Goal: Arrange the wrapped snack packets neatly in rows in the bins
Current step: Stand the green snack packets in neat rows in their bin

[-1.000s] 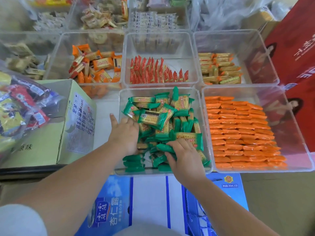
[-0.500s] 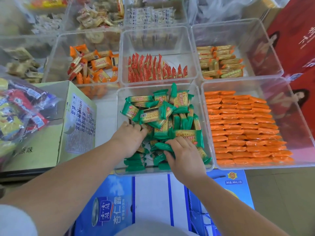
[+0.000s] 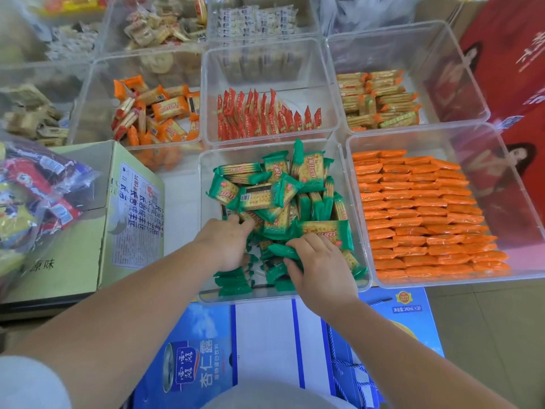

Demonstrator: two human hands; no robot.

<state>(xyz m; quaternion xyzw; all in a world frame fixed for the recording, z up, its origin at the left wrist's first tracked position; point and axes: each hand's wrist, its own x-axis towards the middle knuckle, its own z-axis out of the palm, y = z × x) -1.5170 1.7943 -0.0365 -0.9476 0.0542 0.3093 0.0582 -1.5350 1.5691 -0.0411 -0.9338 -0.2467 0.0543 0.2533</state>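
Observation:
A clear plastic bin (image 3: 206, 293) in the front middle holds a loose heap of green-wrapped cracker packets (image 3: 274, 196). Several green packets stand in a short row at its near left corner. My left hand (image 3: 225, 246) reaches into the heap from the left, fingers dug among the packets; what it holds is hidden. My right hand (image 3: 317, 268) is lower right in the same bin, its fingers curled round a green packet (image 3: 283, 250) at the heap's near edge.
To the right, a bin (image 3: 513, 175) holds neat rows of orange packets. Behind are bins of red packets (image 3: 265, 119), loose orange-wrapped crackers (image 3: 156, 110) and yellow-orange packets (image 3: 380, 98). A green carton (image 3: 88, 231) with a snack bag stands left; blue drink cartons (image 3: 191, 355) lie below.
My left hand has pushed deeper and a bit rightward into the green heap. My right hand stays on the packet at the near edge. The view has tilted slightly.

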